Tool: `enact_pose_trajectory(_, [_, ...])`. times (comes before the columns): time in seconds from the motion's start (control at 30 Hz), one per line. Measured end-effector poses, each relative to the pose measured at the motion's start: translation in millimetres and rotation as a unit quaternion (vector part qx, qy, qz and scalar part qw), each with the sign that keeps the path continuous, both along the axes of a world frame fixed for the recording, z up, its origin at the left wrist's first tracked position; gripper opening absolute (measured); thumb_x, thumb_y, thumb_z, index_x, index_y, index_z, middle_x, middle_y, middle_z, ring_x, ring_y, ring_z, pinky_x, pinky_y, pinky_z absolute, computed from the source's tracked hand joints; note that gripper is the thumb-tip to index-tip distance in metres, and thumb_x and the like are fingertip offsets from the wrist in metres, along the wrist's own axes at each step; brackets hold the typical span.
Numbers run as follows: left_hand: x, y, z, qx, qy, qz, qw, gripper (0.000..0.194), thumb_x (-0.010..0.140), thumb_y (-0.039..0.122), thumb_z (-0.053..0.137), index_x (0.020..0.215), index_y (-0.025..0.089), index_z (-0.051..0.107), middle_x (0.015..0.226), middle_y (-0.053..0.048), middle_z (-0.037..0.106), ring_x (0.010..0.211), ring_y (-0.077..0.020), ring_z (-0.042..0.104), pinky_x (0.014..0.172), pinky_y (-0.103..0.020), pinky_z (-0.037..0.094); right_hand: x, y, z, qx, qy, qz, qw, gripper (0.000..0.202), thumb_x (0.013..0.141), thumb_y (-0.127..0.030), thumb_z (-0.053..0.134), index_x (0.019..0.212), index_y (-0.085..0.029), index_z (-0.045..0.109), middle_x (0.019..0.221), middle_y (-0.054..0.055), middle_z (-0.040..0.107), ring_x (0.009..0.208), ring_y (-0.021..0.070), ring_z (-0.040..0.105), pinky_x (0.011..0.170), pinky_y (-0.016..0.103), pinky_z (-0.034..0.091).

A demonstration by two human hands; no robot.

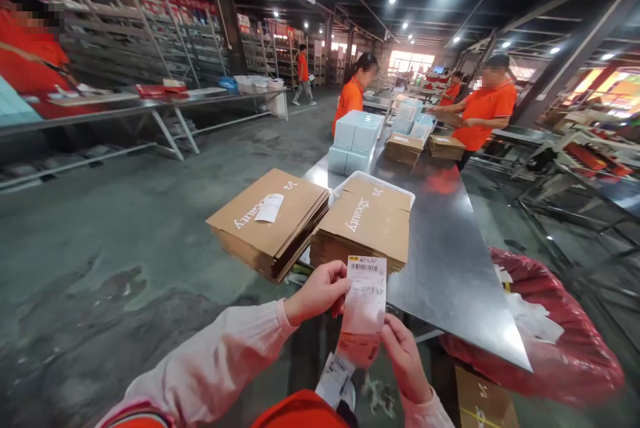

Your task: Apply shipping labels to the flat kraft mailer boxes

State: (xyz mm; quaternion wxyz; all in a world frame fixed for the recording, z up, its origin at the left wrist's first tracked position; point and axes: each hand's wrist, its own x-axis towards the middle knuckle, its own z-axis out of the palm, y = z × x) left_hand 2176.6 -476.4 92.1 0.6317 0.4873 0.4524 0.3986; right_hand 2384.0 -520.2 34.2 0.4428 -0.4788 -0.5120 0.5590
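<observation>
A strip of printed labels [366,305] hangs between my two hands in front of the metal table. My left hand [323,291] pinches its left edge, and my right hand [406,358] has fingers closed on its right edge lower down. Just beyond my hands, two stacks of flat brown cardboard lie side by side. The left stack [265,215] has a small white paper [269,208] on top. The right stack [367,215] sits against a white plastic basket [400,188]. More of the label strip curls below my hands.
Light blue boxes [356,138] and more cardboard [404,148] stand farther along the metal table [445,268]. A red plastic-lined bin [580,348] with white scraps is at the right. People in orange shirts stand around the table's far end.
</observation>
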Motion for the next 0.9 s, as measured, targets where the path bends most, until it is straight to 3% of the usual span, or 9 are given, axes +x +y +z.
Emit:
enact_pose_trajectory(0.07, [1, 6, 3.0, 0.012, 0.005, -0.003, 1.0, 0.029, 0.067, 0.043, 0.06, 0.079, 0.021, 0.044, 0.05, 0.007, 0.052, 0.036, -0.0103, 0.047, 0.035, -0.021, 0.036, -4, 2, 8.3, 0.003, -0.009, -0.001, 1.0, 0.063, 0.071, -0.075, 0.071, 0.089, -0.015, 0.078, 0.088, 0.013, 0.074, 0.081, 0.0245, 0.067, 0.078, 0.034, 0.055])
enact_pose_trajectory(0.17, [4, 22, 12.3, 0.053, 0.035, 0.0, 0.998, 0.031, 0.063, 0.04, 0.067, 0.078, 0.016, 0.056, 0.06, 0.003, 0.059, 0.045, -0.0084, 0.048, 0.043, -0.02, 0.036, 0, 8, 5.8, 0.008, -0.031, -0.015, 0.999, 0.064, 0.072, -0.076, 0.069, 0.083, -0.013, 0.075, 0.075, 0.01, 0.071, 0.069, 0.0196, 0.06, 0.067, 0.029, 0.05])
enact_pose_trajectory(0.33, [27, 63, 42.9, 0.15, 0.145, -0.071, 0.975, 0.034, 0.071, 0.045, 0.07, 0.069, 0.011, 0.069, 0.062, -0.001, 0.061, 0.06, -0.0099, 0.049, 0.055, -0.021, 0.035, 32, 27, -20.6, 0.022, -0.019, -0.042, 0.999, 0.057, 0.076, -0.069, 0.07, 0.067, -0.013, 0.064, 0.06, 0.003, 0.055, 0.058, 0.0114, 0.043, 0.055, 0.024, 0.036])
enact_pose_trajectory(0.43, [53, 96, 54.6, 0.197, 0.161, -0.108, 0.961, 0.035, 0.074, 0.046, 0.068, 0.068, 0.012, 0.073, 0.062, -0.002, 0.064, 0.062, -0.0114, 0.05, 0.056, -0.021, 0.035, 48, 47, -36.2, 0.014, -0.009, -0.101, 0.995, 0.066, 0.074, -0.076, 0.066, 0.055, -0.015, 0.052, 0.054, 0.0, 0.042, 0.055, 0.01, 0.035, 0.053, 0.025, 0.032])
enact_pose_trajectory(0.5, [72, 122, 55.4, 0.207, 0.179, -0.122, 0.954, 0.034, 0.072, 0.046, 0.069, 0.069, 0.012, 0.075, 0.063, -0.002, 0.066, 0.063, -0.0123, 0.051, 0.057, -0.021, 0.037, 53, 65, -42.7, 0.02, -0.017, -0.154, 0.988, 0.072, 0.07, -0.085, 0.061, 0.052, -0.016, 0.052, 0.053, 0.001, 0.042, 0.055, 0.0113, 0.036, 0.052, 0.026, 0.034])
enact_pose_trajectory(0.63, [105, 177, 52.5, 0.159, 0.219, -0.154, 0.95, 0.037, 0.068, 0.05, 0.072, 0.066, 0.012, 0.074, 0.059, -0.002, 0.061, 0.058, -0.0114, 0.046, 0.055, -0.022, 0.033, 66, 111, -44.7, 0.021, -0.018, -0.238, 0.971, 0.077, 0.066, -0.092, 0.054, 0.059, -0.016, 0.067, 0.056, 0.006, 0.057, 0.057, 0.0165, 0.05, 0.055, 0.029, 0.045])
enact_pose_trajectory(0.7, [117, 209, 55.5, 0.13, 0.243, -0.132, 0.952, 0.04, 0.067, 0.051, 0.071, 0.067, 0.011, 0.074, 0.058, -0.001, 0.057, 0.056, -0.0105, 0.043, 0.054, -0.023, 0.032, 79, 135, -44.7, -0.005, 0.011, -0.277, 0.961, 0.082, 0.059, -0.095, 0.055, 0.067, -0.016, 0.073, 0.064, 0.009, 0.065, 0.063, 0.0201, 0.058, 0.059, 0.031, 0.05])
enact_pose_trajectory(0.8, [128, 271, 64.1, 0.133, 0.316, -0.017, 0.939, 0.045, 0.079, 0.051, 0.064, 0.083, 0.007, 0.075, 0.057, 0.001, 0.052, 0.052, -0.009, 0.035, 0.051, -0.023, 0.027, 102, 165, -54.5, -0.073, 0.055, -0.325, 0.941, 0.089, 0.049, -0.095, 0.062, 0.08, -0.014, 0.078, 0.085, 0.013, 0.074, 0.08, 0.0259, 0.067, 0.072, 0.033, 0.057])
enact_pose_trajectory(0.9, [130, 344, 65.1, 0.159, 0.414, 0.114, 0.889, 0.031, 0.094, 0.036, 0.058, 0.094, 0.008, 0.07, 0.073, -0.001, 0.06, 0.064, -0.0114, 0.049, 0.061, -0.024, 0.039, 110, 176, -78.6, -0.071, 0.049, -0.347, 0.934, 0.077, 0.063, -0.086, 0.064, 0.087, -0.014, 0.078, 0.089, 0.011, 0.075, 0.082, 0.0237, 0.067, 0.074, 0.031, 0.055])
